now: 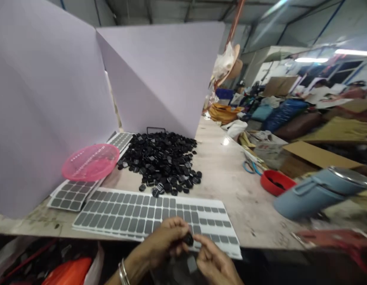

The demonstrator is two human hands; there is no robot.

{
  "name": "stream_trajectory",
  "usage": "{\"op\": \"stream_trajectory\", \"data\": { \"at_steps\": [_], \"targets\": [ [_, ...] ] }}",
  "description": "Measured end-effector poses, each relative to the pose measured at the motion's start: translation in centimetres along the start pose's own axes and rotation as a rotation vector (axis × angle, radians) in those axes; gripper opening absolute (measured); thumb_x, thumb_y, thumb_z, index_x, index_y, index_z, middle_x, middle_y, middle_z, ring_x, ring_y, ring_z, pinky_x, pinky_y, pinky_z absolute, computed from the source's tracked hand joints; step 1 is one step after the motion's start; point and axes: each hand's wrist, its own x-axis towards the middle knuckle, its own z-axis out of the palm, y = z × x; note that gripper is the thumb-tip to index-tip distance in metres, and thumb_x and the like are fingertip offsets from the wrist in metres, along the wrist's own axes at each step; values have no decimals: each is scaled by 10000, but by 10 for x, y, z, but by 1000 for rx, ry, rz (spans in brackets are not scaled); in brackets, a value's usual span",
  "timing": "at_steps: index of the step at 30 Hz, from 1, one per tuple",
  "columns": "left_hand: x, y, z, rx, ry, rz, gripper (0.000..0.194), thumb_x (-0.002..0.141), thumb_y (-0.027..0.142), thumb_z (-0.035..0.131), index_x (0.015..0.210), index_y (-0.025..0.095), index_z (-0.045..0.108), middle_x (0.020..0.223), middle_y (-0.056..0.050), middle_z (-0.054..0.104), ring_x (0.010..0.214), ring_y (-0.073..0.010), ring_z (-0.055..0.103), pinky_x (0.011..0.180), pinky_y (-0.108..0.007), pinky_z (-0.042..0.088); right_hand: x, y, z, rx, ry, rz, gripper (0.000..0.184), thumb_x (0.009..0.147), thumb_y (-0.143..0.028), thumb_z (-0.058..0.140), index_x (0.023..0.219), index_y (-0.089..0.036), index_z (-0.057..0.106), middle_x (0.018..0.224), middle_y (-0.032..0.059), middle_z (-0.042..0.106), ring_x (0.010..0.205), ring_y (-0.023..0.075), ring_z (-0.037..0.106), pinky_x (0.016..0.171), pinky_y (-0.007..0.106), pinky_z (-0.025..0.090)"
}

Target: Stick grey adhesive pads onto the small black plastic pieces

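Observation:
My left hand [167, 239] is closed, pinching a small black piece [188, 239] between thumb and fingers just past the table's front edge. The index fingertip of my right hand [216, 261] meets that piece from the right, its other fingers curled in. Beside those curled fingers shows a small grey square [192, 263]; whether they hold it I cannot tell. Under and behind my hands lie sheets of grey stickers [136, 211], with bare white gaps at the right part. Beyond them spreads a heap of small black pieces [162, 158], some with white stripes.
At left, a pink basket [91, 162] rests on more sticker sheets [69, 196]. A red bowl [277, 183], a blue flask [320, 192] and scissors [251, 168] stand or lie at right. Pale panels [159, 71] wall the table's back and left. Other people sit far right.

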Motion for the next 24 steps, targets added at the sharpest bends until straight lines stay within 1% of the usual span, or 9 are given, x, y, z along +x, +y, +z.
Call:
{"op": "stream_trajectory", "data": {
  "at_steps": [2,3,9,13,16,18,20,22,24],
  "targets": [
    [-5,2,0,8,-46,25,366,720,427,696,883,135,549,594,-8,621,401,-51,459,384,-156,211,1,-1,3,114,-77,-7,489,771,-524,665,1149,-220,600,643,-44,478,437,56,369,407,184,283],
    [-6,2,0,11,-68,33,360,735,420,692,903,135,550,614,-9,625,419,-53,471,391,-155,224,2,-1,4,155,-99,-8,490,769,-523,670,1142,-215,590,639,-51,470,421,45,342,388,168,250],
    [-5,-6,2,-26,-165,19,272,792,344,680,937,145,563,710,5,588,520,-51,504,437,-149,277,7,-3,5,317,-226,28,486,760,-503,683,1114,-185,580,634,-68,459,331,12,316,300,134,186],
    [-4,-6,3,-33,-235,35,298,813,371,660,988,155,554,749,6,563,542,-50,495,467,-158,307,7,-4,4,458,-182,86,476,738,-431,716,1121,-178,592,656,-64,468,342,-4,291,300,121,190],
    [-4,-2,6,30,-287,55,430,742,317,736,1096,185,531,819,15,555,576,-48,487,506,-162,336,7,-6,5,590,-150,102,479,723,-410,724,1124,-184,592,635,-61,495,340,-1,286,302,120,206],
    [-4,1,9,90,-298,90,426,735,297,742,1094,188,540,846,19,548,630,-57,493,566,-172,368,8,-6,5,635,-148,112,487,736,-413,707,1145,-181,579,617,-49,527,324,7,304,294,121,184],
    [-4,4,10,195,-304,153,326,802,320,675,1074,178,566,890,3,558,756,-92,523,686,-207,407,9,-5,6,637,-140,122,517,749,-419,691,1183,-168,563,596,-46,530,315,11,310,292,124,170],
    [-3,5,9,321,-295,204,284,852,323,608,1095,179,581,975,-17,570,904,-132,525,813,-253,407,9,-3,6,604,-123,129,542,754,-413,692,1214,-159,556,591,-54,507,321,10,302,296,125,170],
    [-1,5,5,397,-251,196,337,859,315,588,1177,208,555,1005,-18,573,926,-141,523,817,-265,410,10,-4,6,538,-106,141,541,762,-399,695,1233,-171,555,628,-55,494,341,9,316,303,126,180]
  ]
}}
